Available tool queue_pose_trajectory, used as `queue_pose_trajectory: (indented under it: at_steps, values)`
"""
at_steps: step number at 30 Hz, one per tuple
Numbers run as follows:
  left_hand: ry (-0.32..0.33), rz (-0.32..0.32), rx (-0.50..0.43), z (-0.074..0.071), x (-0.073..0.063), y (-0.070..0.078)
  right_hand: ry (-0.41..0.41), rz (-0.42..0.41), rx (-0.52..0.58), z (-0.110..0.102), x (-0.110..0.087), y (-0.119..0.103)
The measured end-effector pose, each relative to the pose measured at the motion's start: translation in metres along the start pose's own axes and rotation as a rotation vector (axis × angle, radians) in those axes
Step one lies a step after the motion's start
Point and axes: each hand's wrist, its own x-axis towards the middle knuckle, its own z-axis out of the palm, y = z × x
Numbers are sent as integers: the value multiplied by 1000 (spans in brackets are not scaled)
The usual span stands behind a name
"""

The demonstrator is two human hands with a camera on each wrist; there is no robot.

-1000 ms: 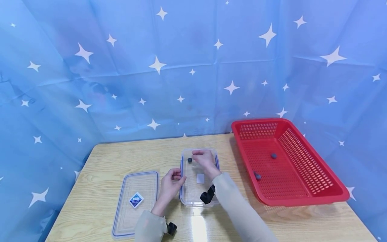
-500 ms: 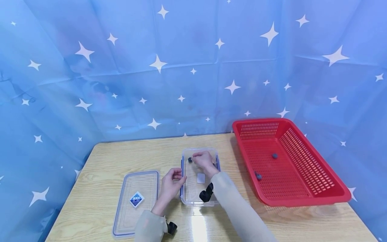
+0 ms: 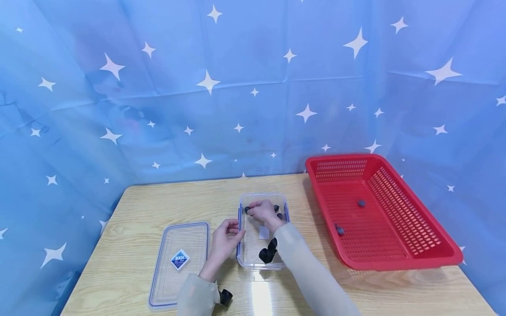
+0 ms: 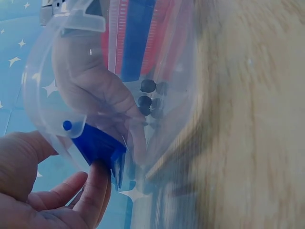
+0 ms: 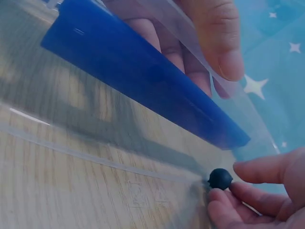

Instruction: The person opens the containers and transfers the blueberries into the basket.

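Observation:
A clear plastic food box (image 3: 258, 267) with blue side latches (image 5: 143, 71) stands on the table without its lid. My left hand (image 3: 224, 240) holds its left wall, thumb over the rim and fingers outside by the latch. Inside, my right hand (image 3: 265, 211) reaches to the back left corner. Its fingertips touch a small dark round ball (image 5: 220, 179), blueberry-sized, while the upper digit stands slightly off it. Two more dark balls, a rear one (image 3: 276, 207) and a nearer one (image 3: 280, 216), lie in the box right of this hand.
Left of the box lies its clear lid (image 3: 162, 274) with a blue seal and a diamond sticker (image 3: 180, 260). A red basket (image 3: 379, 265) stands on the right, holding a few dark balls (image 3: 361, 203). Behind the wooden table (image 3: 178, 199) hangs a blue starry curtain (image 3: 253, 109).
My right hand has shifted left and slightly down inside the box, up to the corner ball. The two balls right of it now show more. The left hand keeps its hold.

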Motion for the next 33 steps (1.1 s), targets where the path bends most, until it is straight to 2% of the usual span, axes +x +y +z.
queue_pose_trajectory:
  at_steps: [5, 10, 15, 24, 26, 31, 33]
  values:
    - [2, 11, 12, 1, 1, -1, -4, 19, -20, 0, 1, 0]
    - [-2, 27, 12, 1, 1, -2, 7, 0, -45, 2, 2, 1]
    - [3, 9, 12, 0, 1, -1, 11, -22, -70, 3, 1, 1]
    - [4, 15, 17, 0, 1, -1, -61, -4, -140, 3, 0, 1]
    - [2, 11, 11, -1, -2, 10, -62, -17, -149, 2, 0, 1]
    - [3, 7, 8, -1, -3, 12, -66, -40, -138, 1, -2, -1]
    - [7, 7, 17, 0, -1, 2, -67, -59, -119, -1, -4, -3]
